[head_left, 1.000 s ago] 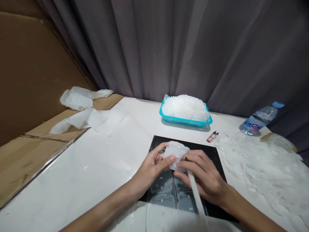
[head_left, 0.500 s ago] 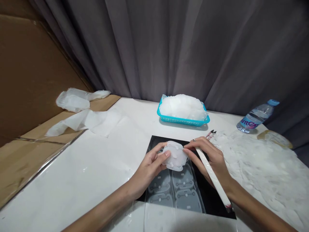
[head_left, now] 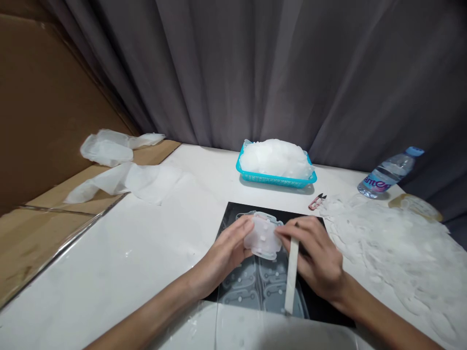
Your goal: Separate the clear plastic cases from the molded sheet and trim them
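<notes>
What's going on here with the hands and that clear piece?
A person holds a translucent moulded piece in the left hand above a black mat, while the right hand holds a thin white strip against its edge. A sheet of similar pieces lies on the mat. Behind sit a teal basket, pink snips and a water bottle; white scraps lie to the right.

The piece (head_left: 261,237) in your left hand (head_left: 226,255) looks like milky, translucent plastic with a matt skin. The strip (head_left: 292,274) in your right hand (head_left: 319,265) is pale, smooth and faintly shiny. Your mat (head_left: 292,212) is glossy black, and the table (head_left: 153,253) is glossy white. The basket (head_left: 255,178) is turquoise plastic, the curtain (head_left: 255,73) matt grey cloth, and the box (head_left: 44,107) dull brown cardboard.
</notes>
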`<state>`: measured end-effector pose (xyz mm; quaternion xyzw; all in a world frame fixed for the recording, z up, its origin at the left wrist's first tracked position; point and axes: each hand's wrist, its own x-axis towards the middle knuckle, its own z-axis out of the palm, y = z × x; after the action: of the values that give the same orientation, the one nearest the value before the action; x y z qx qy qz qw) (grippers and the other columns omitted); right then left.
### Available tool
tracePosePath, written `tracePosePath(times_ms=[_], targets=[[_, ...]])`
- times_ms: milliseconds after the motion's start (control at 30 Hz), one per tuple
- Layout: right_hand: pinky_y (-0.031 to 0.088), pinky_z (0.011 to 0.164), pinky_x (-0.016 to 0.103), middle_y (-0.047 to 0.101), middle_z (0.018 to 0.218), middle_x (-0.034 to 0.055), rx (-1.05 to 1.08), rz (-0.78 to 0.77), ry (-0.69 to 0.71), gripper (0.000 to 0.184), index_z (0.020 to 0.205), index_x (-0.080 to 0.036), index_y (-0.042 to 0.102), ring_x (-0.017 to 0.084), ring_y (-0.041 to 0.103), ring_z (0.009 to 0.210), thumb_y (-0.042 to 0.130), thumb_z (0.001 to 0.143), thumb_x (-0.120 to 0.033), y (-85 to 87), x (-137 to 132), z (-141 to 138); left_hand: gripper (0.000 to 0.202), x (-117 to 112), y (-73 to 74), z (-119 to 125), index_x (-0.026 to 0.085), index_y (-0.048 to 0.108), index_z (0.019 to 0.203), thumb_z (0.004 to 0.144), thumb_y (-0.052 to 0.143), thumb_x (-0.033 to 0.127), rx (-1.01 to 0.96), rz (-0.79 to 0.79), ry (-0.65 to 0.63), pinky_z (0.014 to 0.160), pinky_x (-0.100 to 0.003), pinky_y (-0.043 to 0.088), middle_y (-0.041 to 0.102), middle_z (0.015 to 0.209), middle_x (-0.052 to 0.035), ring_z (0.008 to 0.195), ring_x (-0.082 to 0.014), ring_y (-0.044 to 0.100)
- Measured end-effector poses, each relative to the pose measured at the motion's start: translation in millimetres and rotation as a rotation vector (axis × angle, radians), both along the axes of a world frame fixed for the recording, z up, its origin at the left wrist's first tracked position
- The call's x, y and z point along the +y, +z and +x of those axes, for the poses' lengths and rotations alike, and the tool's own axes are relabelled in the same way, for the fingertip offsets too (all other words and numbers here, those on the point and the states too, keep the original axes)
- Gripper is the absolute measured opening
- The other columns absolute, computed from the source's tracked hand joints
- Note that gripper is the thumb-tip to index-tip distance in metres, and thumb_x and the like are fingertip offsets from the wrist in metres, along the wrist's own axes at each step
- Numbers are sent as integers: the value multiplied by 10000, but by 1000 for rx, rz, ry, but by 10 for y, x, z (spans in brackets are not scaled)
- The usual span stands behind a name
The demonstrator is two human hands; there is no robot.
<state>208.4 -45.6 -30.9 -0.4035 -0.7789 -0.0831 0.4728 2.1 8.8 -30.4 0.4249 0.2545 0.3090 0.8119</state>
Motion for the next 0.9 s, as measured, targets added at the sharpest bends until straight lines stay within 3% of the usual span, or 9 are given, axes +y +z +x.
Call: tracePosePath(times_ms=[133, 400, 733, 900], targets=[[543, 779, 346, 666, 917, 43, 295, -149, -105, 172, 1041, -212, 681, 193, 645, 857, 678, 941, -72, -8, 79, -13, 418, -8, -13, 13, 224, 603, 1295, 919, 777, 282, 49, 50, -38, 994, -346, 473, 750, 1139, -73, 1050, -217, 711], [506, 750, 302, 682, 897, 4, 471, -463, -53, 50, 949, -230, 709, 160, 645, 823, 701, 952, -181, -62, 96, -46, 488, 7, -80, 43, 197, 593, 1203, 804, 871, 170, 84, 54, 26, 833, -236, 509, 749, 1005, -14, 882, -128, 706], [492, 782, 296, 667, 928, -6, 410, -437, -44, 79, 989, -243, 682, 152, 633, 854, 672, 973, -166, 9, 114, 5, 419, 10, -9, 30, 200, 573, 1237, 886, 798, 247, 126, 94, 28, 867, -270, 501, 768, 1007, -32, 903, -155, 703], [499, 800, 297, 664, 958, -1, 396, -480, -44, 62, 1016, -249, 679, 156, 643, 873, 662, 981, -200, -4, 131, 20, 425, 24, -41, 25, 203, 564, 1225, 880, 808, 245, 143, 118, 30, 832, -260, 502, 771, 974, -20, 864, -143, 708]])
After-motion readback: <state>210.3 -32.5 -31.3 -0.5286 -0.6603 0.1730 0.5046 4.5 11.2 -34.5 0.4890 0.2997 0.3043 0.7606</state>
